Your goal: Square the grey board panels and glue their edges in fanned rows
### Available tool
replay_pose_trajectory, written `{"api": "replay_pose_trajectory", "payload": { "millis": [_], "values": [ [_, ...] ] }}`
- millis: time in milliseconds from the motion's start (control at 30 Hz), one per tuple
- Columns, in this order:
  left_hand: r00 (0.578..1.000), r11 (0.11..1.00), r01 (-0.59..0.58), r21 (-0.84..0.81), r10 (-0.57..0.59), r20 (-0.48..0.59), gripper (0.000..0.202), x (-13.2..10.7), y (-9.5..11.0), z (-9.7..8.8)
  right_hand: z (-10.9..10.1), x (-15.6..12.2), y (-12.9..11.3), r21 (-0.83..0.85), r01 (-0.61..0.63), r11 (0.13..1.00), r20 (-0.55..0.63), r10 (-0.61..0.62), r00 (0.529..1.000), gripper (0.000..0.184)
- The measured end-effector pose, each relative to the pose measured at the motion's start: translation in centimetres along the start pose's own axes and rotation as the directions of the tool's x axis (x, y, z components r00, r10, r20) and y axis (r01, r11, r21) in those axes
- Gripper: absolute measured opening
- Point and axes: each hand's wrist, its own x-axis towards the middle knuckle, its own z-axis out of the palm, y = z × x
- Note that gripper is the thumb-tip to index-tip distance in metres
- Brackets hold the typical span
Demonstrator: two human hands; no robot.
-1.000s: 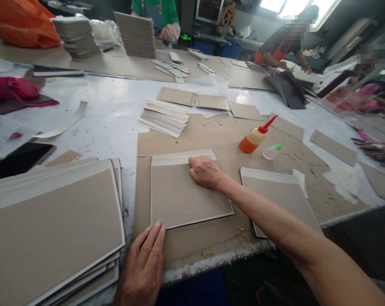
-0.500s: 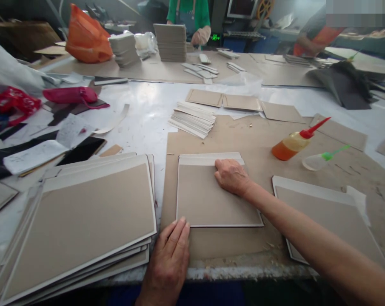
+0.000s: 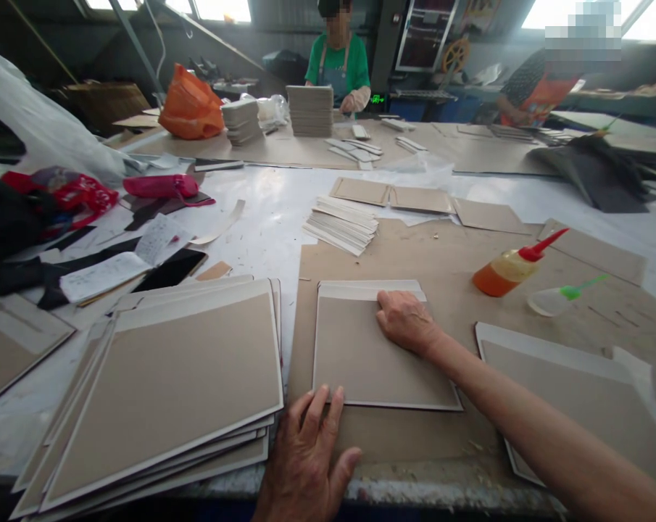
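A brown-grey cardboard panel (image 3: 371, 348) with white edges lies flat in front of me, a pale strip (image 3: 354, 290) running along its far side. My right hand (image 3: 407, 319) is closed, knuckles up, pressing on the panel at that strip; anything inside the fingers is hidden. My left hand (image 3: 311, 449) rests open at the panel's near left corner, fingertips on the edge and thumb spread away. To its left is a stack of similar panels (image 3: 180, 384). Another such panel (image 3: 567, 391) lies to the right, partly under my right forearm.
A glue-like orange bottle (image 3: 504, 270) with red nozzle and a small clear bottle (image 3: 550, 301) with green tip lie at right. Beyond are pale strips (image 3: 343, 223) and card pieces (image 3: 420, 199). A phone-like black slab (image 3: 172, 270) and notebook lie left. Two people work across the table.
The view has tilted up, showing more of the room. My left hand's fingers and thumb have spread apart. My right hand stays closed at the strip, in nearly the same place.
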Motion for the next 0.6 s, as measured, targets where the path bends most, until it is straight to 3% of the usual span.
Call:
{"api": "replay_pose_trajectory", "payload": {
  "millis": [600],
  "values": [
    [0.998,0.997,-0.057,0.061,0.058,-0.006,0.052,-0.24,-0.42,0.43,0.22,-0.04,0.33,0.036,0.002,0.999,-0.020,-0.001,1.000,0.015]
  ]
}}
